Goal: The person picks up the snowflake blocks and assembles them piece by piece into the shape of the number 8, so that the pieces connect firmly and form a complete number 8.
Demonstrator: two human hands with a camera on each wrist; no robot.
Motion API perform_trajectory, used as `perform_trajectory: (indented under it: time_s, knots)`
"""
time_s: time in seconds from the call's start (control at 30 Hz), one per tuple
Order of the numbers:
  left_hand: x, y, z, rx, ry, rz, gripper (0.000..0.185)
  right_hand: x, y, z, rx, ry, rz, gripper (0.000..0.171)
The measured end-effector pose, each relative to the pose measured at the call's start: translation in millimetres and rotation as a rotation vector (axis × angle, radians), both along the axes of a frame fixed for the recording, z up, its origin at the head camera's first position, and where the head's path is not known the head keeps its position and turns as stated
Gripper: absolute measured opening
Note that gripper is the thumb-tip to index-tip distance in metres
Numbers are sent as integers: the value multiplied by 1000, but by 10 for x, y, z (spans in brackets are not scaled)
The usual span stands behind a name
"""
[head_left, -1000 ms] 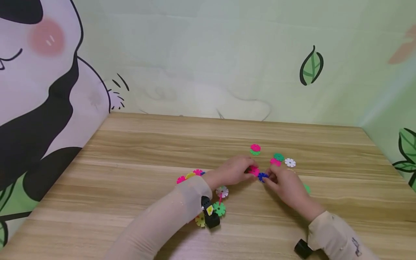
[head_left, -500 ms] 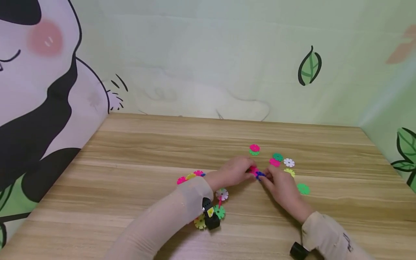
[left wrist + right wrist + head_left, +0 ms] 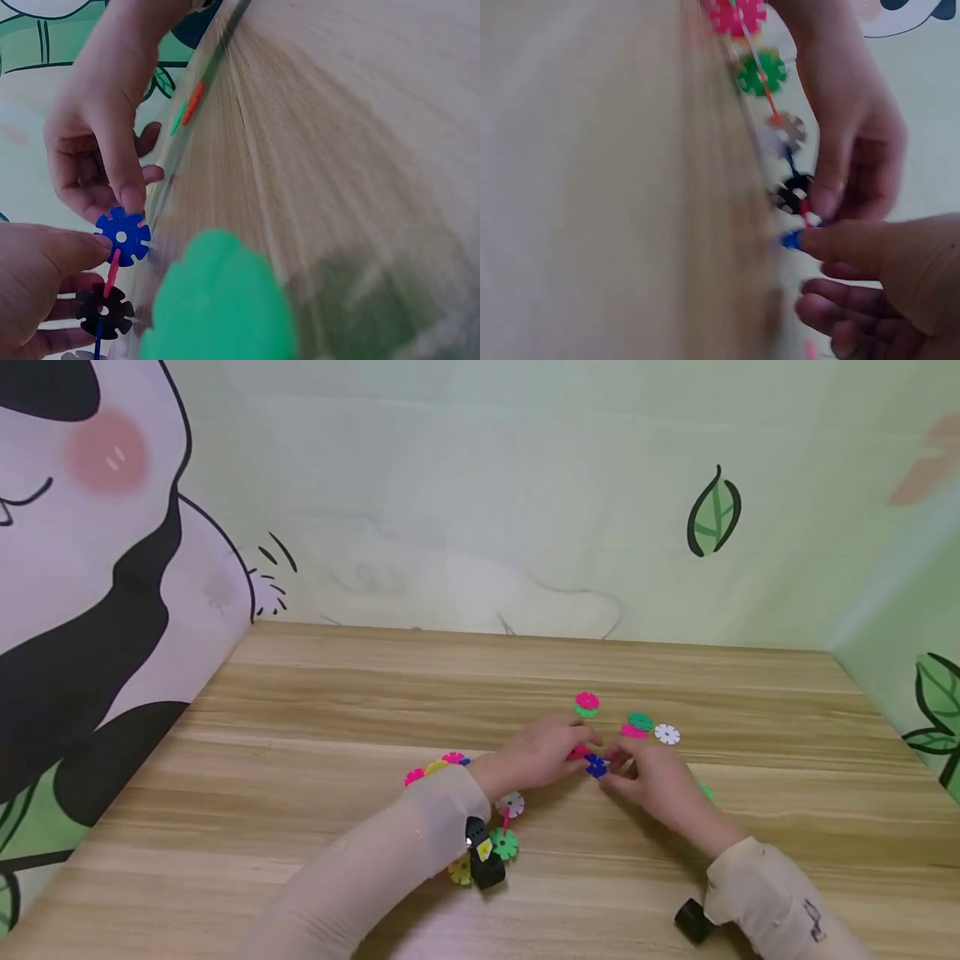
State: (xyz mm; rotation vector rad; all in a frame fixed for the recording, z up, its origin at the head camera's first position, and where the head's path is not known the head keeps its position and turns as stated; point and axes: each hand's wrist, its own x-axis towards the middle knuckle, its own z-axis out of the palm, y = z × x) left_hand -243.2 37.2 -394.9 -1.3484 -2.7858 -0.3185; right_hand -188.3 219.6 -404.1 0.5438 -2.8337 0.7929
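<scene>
In the head view my left hand holds a chain of slotted plastic discs by its end, near a pink disc. My right hand pinches a blue slotted disc at the chain's end. Seen from the left wrist, this blue disc faces the camera, with an edge-on pink disc and a black disc below it. The right wrist view shows the chain continuing through a green disc to a pink one. My left forearm hides part of the chain.
Behind the hands lie a pink disc overlapping a green one, a teal disc and a white disc. Chain parts show around the left forearm, including a green disc. The wooden table meets a printed backdrop.
The blue disc has turned, tilting at half a second ago and facing the camera more now. My right hand moved left, then shifted slightly back, covering the loose yellow disc again.
</scene>
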Motion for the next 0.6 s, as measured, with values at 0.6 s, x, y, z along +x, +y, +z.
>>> perform_trajectory:
  time_s: [0.6]
  knots:
    - [-49,24,-42,4,-22,-78,16,-113,569,113,210,-178,-250,32]
